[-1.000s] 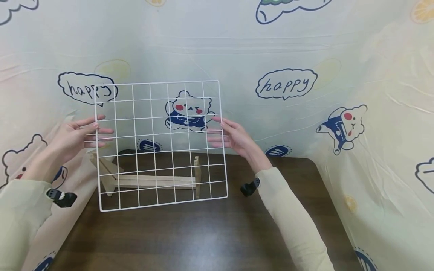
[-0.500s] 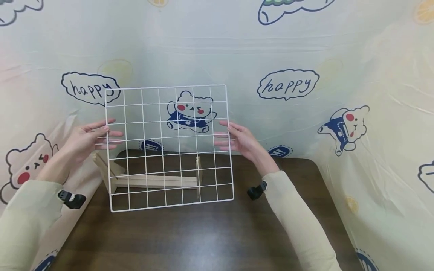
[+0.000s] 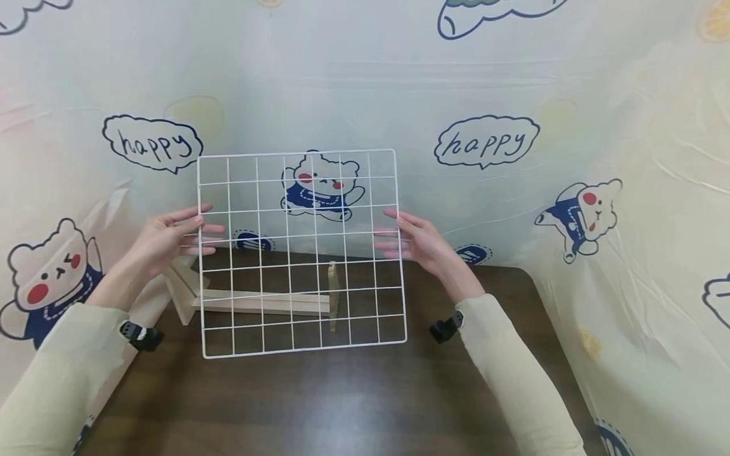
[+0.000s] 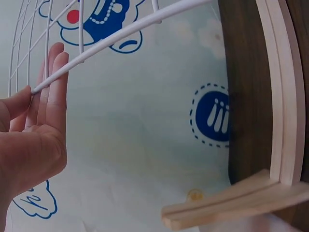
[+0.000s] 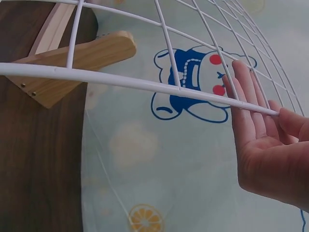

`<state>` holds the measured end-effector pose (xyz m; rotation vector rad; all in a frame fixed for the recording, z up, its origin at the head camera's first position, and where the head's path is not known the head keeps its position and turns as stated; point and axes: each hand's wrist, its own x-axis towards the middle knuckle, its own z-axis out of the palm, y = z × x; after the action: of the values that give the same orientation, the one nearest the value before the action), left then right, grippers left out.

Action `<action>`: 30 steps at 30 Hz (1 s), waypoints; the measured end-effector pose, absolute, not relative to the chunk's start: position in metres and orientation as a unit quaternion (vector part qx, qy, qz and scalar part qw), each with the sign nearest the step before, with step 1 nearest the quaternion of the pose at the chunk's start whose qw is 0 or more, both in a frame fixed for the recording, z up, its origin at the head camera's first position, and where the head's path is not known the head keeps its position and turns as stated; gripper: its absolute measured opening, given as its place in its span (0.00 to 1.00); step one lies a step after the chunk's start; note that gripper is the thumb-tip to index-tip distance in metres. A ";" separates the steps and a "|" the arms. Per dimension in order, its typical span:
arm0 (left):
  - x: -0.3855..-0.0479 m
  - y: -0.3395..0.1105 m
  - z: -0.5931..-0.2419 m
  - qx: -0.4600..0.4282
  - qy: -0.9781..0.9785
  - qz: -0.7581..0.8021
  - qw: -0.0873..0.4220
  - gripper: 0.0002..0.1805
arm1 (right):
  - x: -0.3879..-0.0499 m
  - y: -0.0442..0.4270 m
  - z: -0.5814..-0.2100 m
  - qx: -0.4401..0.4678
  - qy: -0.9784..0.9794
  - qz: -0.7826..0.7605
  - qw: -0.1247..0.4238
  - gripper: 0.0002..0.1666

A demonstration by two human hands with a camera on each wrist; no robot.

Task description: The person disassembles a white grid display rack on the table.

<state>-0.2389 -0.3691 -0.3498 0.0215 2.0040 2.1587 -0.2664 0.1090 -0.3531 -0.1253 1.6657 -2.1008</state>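
A white wire grid panel (image 3: 288,261) is held upright in the air between both hands. At its left edge, my left hand (image 3: 165,239) pinches the outer wire, thumb in front and fingers behind. My right hand (image 3: 424,244) grips the right edge in the same manner. Both wrist views show the thumb pressing the white rim against the fingers. Behind the grid's lower part stands a pale wooden stand (image 3: 268,303) with a long bar and an upright end piece on each side. It is partly covered by the wires, and neither hand touches it.
The stand rests near the back of a dark brown table (image 3: 342,399). A pale printed cloth (image 3: 365,95) with cartoon bears and lettering hangs behind the table and along both sides. A black wrist camera (image 3: 447,327) sits on the right sleeve, another on the left.
Both hands have carried the grid to the right and slightly down in the head view, keeping their grip on its sides. The wooden stand stays in place.
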 end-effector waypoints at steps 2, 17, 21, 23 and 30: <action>-0.239 -0.363 -0.350 0.005 0.676 0.731 0.097 0.25 | -0.266 0.114 -0.357 -0.045 0.602 -0.764 0.228 0.24; -0.238 -0.327 -0.367 -0.020 0.635 0.766 0.099 0.29 | -0.256 0.141 -0.369 -0.039 0.605 -0.763 0.225 0.25; -0.237 -0.312 -0.371 -0.021 0.633 0.768 0.092 0.29 | -0.254 0.149 -0.371 -0.023 0.600 -0.769 0.219 0.23; -0.238 -0.305 -0.373 -0.015 0.646 0.758 0.088 0.29 | -0.254 0.153 -0.372 -0.018 0.592 -0.775 0.219 0.22; -0.239 -0.297 -0.382 0.052 0.658 0.740 0.127 0.29 | -0.255 0.167 -0.378 -0.008 0.593 -0.777 0.209 0.22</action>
<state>-0.2391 -0.2974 -0.3816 0.1506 1.9163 2.1548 -0.2549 0.1665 -0.3780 -0.0227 1.6502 -2.1630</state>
